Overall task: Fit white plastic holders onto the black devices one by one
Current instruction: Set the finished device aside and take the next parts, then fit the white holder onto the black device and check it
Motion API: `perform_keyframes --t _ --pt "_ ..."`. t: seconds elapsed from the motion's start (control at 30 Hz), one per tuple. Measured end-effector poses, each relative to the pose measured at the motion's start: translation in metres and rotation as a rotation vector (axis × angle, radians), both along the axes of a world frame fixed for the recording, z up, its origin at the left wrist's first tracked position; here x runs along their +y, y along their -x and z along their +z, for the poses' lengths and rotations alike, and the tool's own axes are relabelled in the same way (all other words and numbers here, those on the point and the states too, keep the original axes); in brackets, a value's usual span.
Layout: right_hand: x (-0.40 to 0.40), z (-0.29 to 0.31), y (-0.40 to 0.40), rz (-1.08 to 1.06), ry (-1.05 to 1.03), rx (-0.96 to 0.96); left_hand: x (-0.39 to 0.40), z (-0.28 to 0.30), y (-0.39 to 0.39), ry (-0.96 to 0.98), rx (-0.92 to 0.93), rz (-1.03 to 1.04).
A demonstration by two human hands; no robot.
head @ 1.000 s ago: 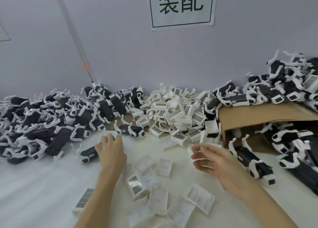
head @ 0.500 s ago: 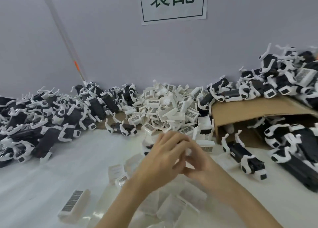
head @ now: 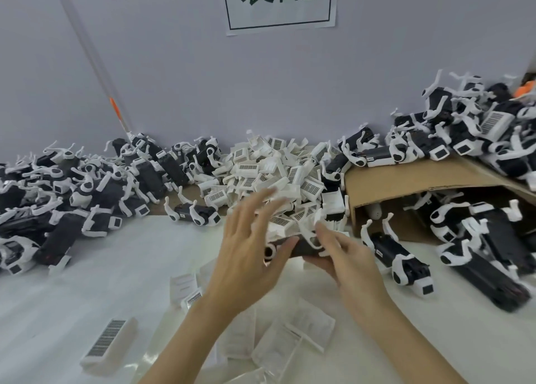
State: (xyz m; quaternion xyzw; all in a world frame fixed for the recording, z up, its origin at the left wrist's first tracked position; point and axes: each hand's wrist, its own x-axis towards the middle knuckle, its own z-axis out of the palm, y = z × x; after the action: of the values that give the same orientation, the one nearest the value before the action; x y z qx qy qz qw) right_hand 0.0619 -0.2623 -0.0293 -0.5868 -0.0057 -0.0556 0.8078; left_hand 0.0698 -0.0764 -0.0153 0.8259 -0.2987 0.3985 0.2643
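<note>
Both hands are meeting over the white table, just in front of the pile of holders. The right hand is gripping a black device from below and behind, its fingers curling round the body; a white clip part is showing at the device's left end. The left hand is lying over the device's left end with fingers spread and mostly straight, thumb touching the black body, not clamping on it. Whether a holder is seated on this device, I cannot tell; the hands are covering that part.

Fitted devices are lying heaped at the left and on and under a cardboard flap at the right. One fitted unit is lying just right of the hands. Loose holders are lying near the table's front edge, one barcoded holder at lower left. A paper sign is hanging on the wall.
</note>
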Motion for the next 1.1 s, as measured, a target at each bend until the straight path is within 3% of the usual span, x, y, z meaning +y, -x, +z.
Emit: perform_keyframes --t 0.07,0.2,0.4,0.5,0.63,0.73,0.87,1.0,1.1 --pt "-0.006 0.004 0.000 -0.001 -0.077 0.026 0.002 0.000 -0.001 0.196 0.227 -0.005" --pt "-0.007 0.009 0.001 0.059 -0.191 0.082 -0.002 0.006 0.005 0.595 0.917 -0.221" --pt "0.002 0.010 0.004 0.154 0.002 0.021 0.004 0.018 0.004 0.840 1.030 -0.305" --pt "0.001 0.011 0.006 0.181 -0.034 -0.018 0.010 0.023 0.003 0.910 1.086 -0.374" --pt "-0.004 0.011 0.007 0.258 0.013 -0.136 0.016 0.027 0.000 1.084 1.338 -0.536" --pt "-0.011 0.011 0.008 0.343 0.195 -0.229 0.024 0.026 -0.001 1.093 1.478 -0.469" --pt "-0.018 0.010 0.007 0.447 0.210 -0.188 0.028 0.025 -0.004 1.030 1.444 -0.440" --pt "-0.014 0.013 0.006 0.458 -0.076 -0.091 0.026 0.024 -0.004 1.009 1.207 -0.527" --pt "-0.007 0.010 0.007 0.367 -0.070 -0.010 0.021 0.021 -0.002 0.921 1.016 -0.524"
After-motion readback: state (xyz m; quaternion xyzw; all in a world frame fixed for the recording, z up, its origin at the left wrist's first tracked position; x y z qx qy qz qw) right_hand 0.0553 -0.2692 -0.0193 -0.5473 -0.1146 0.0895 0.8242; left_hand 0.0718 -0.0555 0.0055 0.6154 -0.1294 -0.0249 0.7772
